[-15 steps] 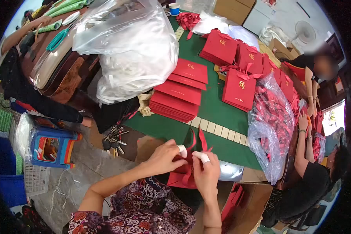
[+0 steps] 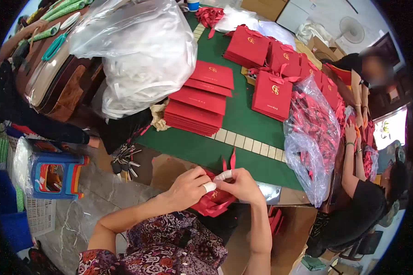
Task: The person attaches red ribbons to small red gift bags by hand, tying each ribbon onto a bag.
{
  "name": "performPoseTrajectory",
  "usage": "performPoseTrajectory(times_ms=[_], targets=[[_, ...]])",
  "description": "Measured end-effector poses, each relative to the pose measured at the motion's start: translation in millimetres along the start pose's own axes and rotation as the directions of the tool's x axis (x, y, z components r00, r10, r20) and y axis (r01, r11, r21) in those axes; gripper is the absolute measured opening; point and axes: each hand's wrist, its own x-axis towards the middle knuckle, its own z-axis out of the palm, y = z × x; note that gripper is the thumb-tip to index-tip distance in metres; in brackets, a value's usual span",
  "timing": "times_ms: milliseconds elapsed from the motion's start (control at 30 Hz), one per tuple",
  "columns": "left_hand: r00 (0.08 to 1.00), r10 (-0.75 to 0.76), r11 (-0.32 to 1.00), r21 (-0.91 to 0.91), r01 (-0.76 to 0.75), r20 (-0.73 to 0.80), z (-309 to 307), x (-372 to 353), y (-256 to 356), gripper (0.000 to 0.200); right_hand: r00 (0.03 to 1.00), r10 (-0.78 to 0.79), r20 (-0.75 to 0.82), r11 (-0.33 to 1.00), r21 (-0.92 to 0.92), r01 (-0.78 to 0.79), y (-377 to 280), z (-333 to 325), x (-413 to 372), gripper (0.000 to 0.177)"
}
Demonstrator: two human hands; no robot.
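Both my hands meet over a red paper bag [image 2: 213,201] at the near edge of the green table [image 2: 206,153]. My left hand [image 2: 190,188] has its fingers pinched together at the bag's top, with white wrapping on a fingertip. My right hand [image 2: 238,184] is closed close beside it, also with wrapped fingertips. A red ribbon [image 2: 232,160] sticks up behind the fingers. What exactly each pinch holds is hidden. Beyond lies a stack of flat red bags [image 2: 195,107], and further right stand red bags with ribbon bows [image 2: 271,95].
A clear bag of red ribbons [image 2: 314,137] lies at the right. White material in plastic [image 2: 147,59] is piled at the left. Two people [image 2: 369,201] [image 2: 353,68] work along the right side. A cardboard box [image 2: 293,233] and a blue stool [image 2: 55,174] stand below.
My hands have come closer together at the ribbon, and my right hand has turned inward. The bag now shows more of its front below them. The whole view has shifted slightly.
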Motion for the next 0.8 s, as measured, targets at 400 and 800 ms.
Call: performPoseTrajectory(times_ms=[400,800], targets=[[0.999,-0.039,0.998,0.057,0.037,0.033,1,-4,-7,0.022,0.995,0.038,-0.093,0.996,-0.075,-0.045,-4,10,14,0.021],[0.944,-0.316,0.937,-0.124,0.325,0.093,-7,-1,-17,0.021,0.928,0.069,-0.367,0.969,0.244,0.025,2,7,35,0.024]])
